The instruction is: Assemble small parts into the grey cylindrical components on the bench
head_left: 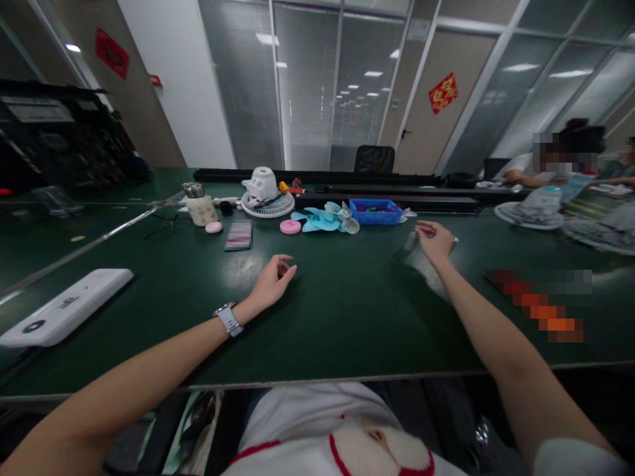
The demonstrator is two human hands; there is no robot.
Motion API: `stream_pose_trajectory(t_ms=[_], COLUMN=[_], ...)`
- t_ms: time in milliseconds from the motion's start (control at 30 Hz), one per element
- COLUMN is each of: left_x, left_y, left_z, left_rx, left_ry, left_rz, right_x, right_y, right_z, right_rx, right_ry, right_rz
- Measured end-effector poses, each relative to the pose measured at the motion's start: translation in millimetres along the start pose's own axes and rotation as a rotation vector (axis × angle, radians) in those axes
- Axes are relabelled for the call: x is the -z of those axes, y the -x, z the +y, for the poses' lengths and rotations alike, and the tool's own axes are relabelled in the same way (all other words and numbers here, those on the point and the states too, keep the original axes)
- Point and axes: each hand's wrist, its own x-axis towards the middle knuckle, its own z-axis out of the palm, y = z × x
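Observation:
My left hand (272, 281) rests over the green tabletop, holding nothing, its fingers loosely curled and thumb apart. A watch (229, 318) with a pale strap is on that wrist. Farther right, my right hand (435, 241) is closed, fingertips pinched together. A small silvery cylinder (411, 240) shows just left of its fingertips; whether they grip it is unclear. Another small pale bit (455, 239) shows at the hand's right side. Behind and between my hands lie light-blue fan blades (322, 218) and a blue bin (376, 213) with small parts inside.
A white fan body with a round grille (268, 206), a patterned bottle (201, 208) and a pink disc (290, 227) stand at the back. A long white device (69, 307) lies left; an orange pixelated item (538, 307) lies right. Beyond it, another person sits near white fan parts (538, 208).

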Motion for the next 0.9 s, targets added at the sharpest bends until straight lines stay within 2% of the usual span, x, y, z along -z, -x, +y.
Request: stream_pose_trajectory(t_ms=[167, 300, 500, 900], left_x=[0.4, 0.9, 1.2, -0.8], left_y=[0.1, 0.2, 1.1, 0.0], left_z=[-0.1, 0.6, 3.3, -1.2], left_rx=[0.012, 0.021, 0.008, -0.02], left_ry=[-0.007, -0.007, -0.015, -0.004], left_rz=[-0.007, -0.012, -0.009, -0.006], right_x=[-13.9, -22.0, -21.3, -21.2], right_y=[-3.2, -5.0, -5.5, -6.2], right_z=[11.0, 20.4, 24.9, 12.5], right_rx=[-0.189, -0.294, -0.3, -0.333], right_ry=[-0.171, -0.262, -0.235, -0.328], right_rz=[0.053, 0.044, 0.096, 0.137])
